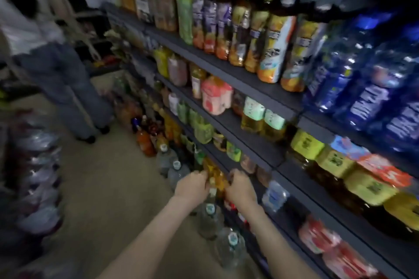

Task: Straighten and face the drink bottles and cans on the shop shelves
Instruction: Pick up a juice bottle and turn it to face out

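Observation:
The picture is motion-blurred. Both my arms reach down to a low shelf (258,158) of the dark drinks rack. My left hand (192,186) and my right hand (240,186) close from either side on yellow-amber drink bottles (214,173) at the shelf's front edge. Which bottle each hand grips is too blurred to tell. Higher shelves carry juice bottles (247,31), blue water packs (367,88) and green-labelled tea packs (331,161).
Large clear water jugs (210,217) stand in a row on the floor under my arms, with orange and dark bottles (145,138) further along. A person in grey trousers (65,88) stands in the aisle at left. Wrapped packs (38,158) are stacked on the left side.

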Tool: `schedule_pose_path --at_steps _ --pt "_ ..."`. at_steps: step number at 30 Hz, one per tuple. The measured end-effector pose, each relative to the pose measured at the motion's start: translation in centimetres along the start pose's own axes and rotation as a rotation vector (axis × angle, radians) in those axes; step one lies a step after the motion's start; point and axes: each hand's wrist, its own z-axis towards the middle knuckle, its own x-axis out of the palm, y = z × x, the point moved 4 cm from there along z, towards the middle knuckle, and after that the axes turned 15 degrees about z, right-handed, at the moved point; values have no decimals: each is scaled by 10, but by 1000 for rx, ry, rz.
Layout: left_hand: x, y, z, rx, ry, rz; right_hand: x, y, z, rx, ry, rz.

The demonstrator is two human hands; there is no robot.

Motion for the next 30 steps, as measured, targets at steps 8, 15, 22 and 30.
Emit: schedule_pose_path --at_steps 8,15,22,30 --pt "-35 168 102 -199 -16 -21 99 132 143 -100 117 -157" --pt "-63 307 214 -99 -39 77 174 249 262 -133 -28 -162" --pt "-138 429 338 36 -200 118 198 351 377 -80 -236 13" --pt "-197 490 478 128 -318 79 194 427 496 -202 -490 126"
